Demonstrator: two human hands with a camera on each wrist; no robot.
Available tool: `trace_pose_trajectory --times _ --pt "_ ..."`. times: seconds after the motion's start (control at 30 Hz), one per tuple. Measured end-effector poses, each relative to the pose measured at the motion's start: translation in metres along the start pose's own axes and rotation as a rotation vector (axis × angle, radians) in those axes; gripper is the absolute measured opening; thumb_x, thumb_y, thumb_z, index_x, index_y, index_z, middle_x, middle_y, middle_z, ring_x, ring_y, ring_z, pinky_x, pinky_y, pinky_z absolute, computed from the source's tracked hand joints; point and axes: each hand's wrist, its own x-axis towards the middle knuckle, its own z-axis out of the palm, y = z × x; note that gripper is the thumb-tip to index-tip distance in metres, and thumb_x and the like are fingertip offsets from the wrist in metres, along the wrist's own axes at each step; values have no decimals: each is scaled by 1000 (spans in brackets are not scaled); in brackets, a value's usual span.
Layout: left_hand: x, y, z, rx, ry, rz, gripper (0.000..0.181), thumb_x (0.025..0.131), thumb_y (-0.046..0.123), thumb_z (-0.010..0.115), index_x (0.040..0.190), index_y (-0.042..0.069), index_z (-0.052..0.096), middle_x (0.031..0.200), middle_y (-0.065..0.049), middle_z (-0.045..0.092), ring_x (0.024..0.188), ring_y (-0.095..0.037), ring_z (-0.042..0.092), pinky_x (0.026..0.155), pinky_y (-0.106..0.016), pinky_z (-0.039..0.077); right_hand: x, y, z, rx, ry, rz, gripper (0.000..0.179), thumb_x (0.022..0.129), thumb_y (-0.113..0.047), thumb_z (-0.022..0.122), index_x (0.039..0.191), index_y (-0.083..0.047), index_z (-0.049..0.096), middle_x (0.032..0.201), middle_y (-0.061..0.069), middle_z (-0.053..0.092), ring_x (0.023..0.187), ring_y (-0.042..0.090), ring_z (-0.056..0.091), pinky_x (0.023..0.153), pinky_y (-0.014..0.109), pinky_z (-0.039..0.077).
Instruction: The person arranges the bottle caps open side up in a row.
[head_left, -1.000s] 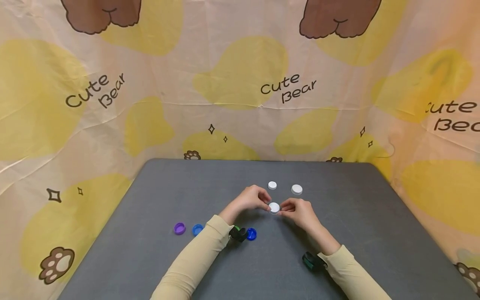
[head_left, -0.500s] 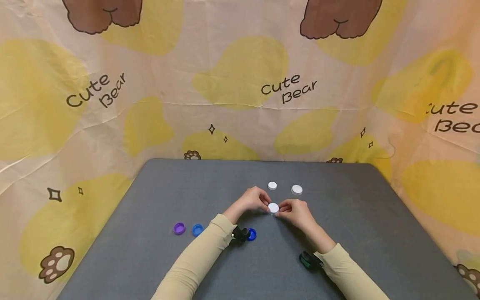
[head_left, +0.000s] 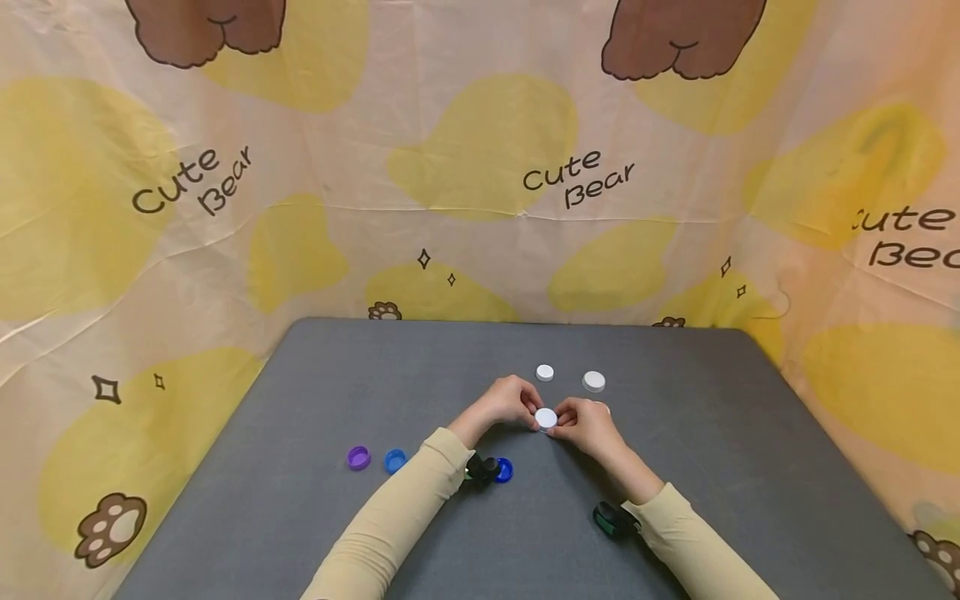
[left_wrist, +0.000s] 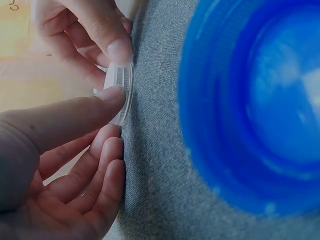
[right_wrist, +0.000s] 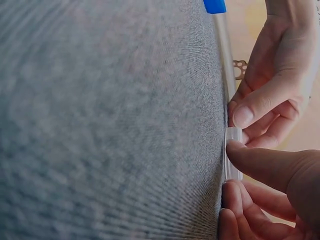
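To do this well, both hands should squeeze softly and evenly, I think, so the white lid (head_left: 546, 418) doesn't tip or slip away. The left hand (head_left: 512, 402) pinches one side of it, and the right hand (head_left: 587, 425) pinches the other. The lid is between them, just above the grey table (head_left: 675, 467) or resting on it; fingers hide part of the bottom edge, so I can't tell which. It is round, with a white flat top, little lines down its side and a thin see-through rim at the bottom.
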Motion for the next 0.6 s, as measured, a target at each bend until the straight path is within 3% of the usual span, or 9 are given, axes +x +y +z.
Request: trace_pose_trajectory --times 0.6 --pt "-1 1 2 52 15 11 26 62 10 88 82 12 72 74 0 67 63 -5 52 60 -18 40 2 1 1 -9 -18 -32 26 67 -11 84 86 -4 68 71 4 67 62 7 59 57 20 45"
